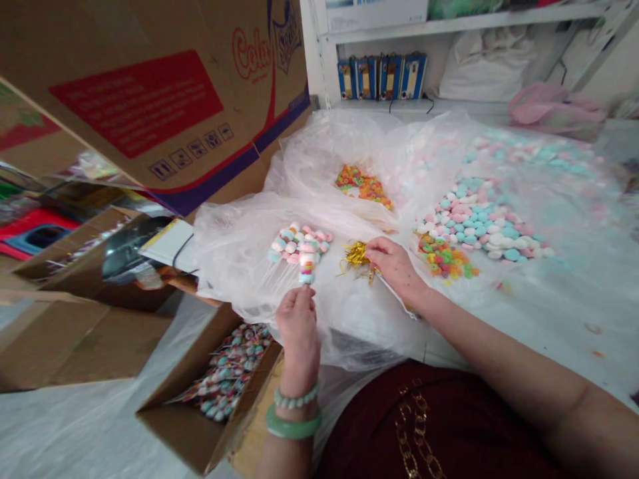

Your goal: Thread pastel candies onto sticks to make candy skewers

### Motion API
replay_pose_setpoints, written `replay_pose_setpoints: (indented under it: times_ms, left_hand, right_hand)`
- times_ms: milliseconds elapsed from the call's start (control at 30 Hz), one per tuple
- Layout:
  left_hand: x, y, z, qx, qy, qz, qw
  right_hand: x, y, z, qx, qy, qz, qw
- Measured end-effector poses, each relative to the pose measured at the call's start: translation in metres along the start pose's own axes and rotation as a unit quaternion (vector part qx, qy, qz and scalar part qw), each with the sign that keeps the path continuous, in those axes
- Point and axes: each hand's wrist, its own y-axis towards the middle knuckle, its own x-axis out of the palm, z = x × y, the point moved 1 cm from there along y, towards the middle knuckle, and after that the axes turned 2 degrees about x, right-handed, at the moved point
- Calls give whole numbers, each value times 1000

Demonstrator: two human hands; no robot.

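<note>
Reads "Cola" in red on the carton (200,33) at ten o'clock, probably "Sprite" on the adjoining badge (287,36). Shows up-arrows among the handling signs (192,152) below the panel (137,100) of blurred text.

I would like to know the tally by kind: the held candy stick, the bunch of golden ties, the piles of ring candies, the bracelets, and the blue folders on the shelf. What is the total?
Candy stick: 1
Golden tie bunch: 1
Ring candy piles: 2
Bracelets: 2
Blue folders: 4
Total: 10
</note>
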Motion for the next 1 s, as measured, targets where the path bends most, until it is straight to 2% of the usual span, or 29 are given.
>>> replay_pose_setpoints:
  times_ms: [67, 133, 200, 233, 333, 400, 433, 467, 533, 567, 600, 633, 700, 767, 900, 1000]
  left_hand:
    - [-7, 10, 1, -25, -46, 20, 998]
    - [-9, 14, 1, -50, -78, 2, 996]
    - [-8, 14, 0, -77, -105, -16, 991]
    - [-7, 13, -1, -89, -116, -24, 989]
    - [-10, 11, 0, -103, -140, -41, 984]
    - [-13, 12, 1, -106, -155, -47, 981]
    - [-15, 13, 1, -110, -161, -46, 980]
    - [-17, 14, 1, -115, -167, -44, 978]
    - [-18, 16, 0, -128, -173, -45, 976]
    - [-17, 17, -1, -133, -173, -47, 975]
    - [-17, 17, -2, -138, -172, -50, 974]
    - [-15, 18, -3, -142, -170, -54, 974]
    - [-12, 17, -6, -153, -169, -62, 972]
    - [-9, 15, -10, -167, -169, -69, 969]
    - [-2, 9, -14, -185, -167, -82, 965]
    - [3, 4, -11, -172, -182, -105, 962]
  right_hand:
    - [1, 10, 1, -89, -176, -9, 980]
    - [14, 15, 2, -162, -330, -85, 926]
    - [33, 14, 3, -210, -421, -152, 869]
    - [42, 13, 4, -223, -442, -168, 852]
    - [60, 11, 7, -246, -466, -184, 830]
    - [63, 14, 9, -257, -482, -193, 815]
    - [62, 17, 10, -256, -474, -191, 820]
    - [60, 21, 10, -249, -446, -179, 841]
    - [51, 31, 10, -200, -314, -139, 918]
    - [45, 35, 9, -154, -217, -117, 957]
    - [39, 40, 8, -98, -112, -97, 984]
    - [33, 44, 7, -40, -11, -81, 996]
    - [21, 49, 3, 58, 150, -67, 985]
    - [11, 50, -1, 109, 240, -69, 962]
    - [-6, 44, -9, 137, 287, -79, 945]
    - [-10, 30, -14, 171, 310, -88, 931]
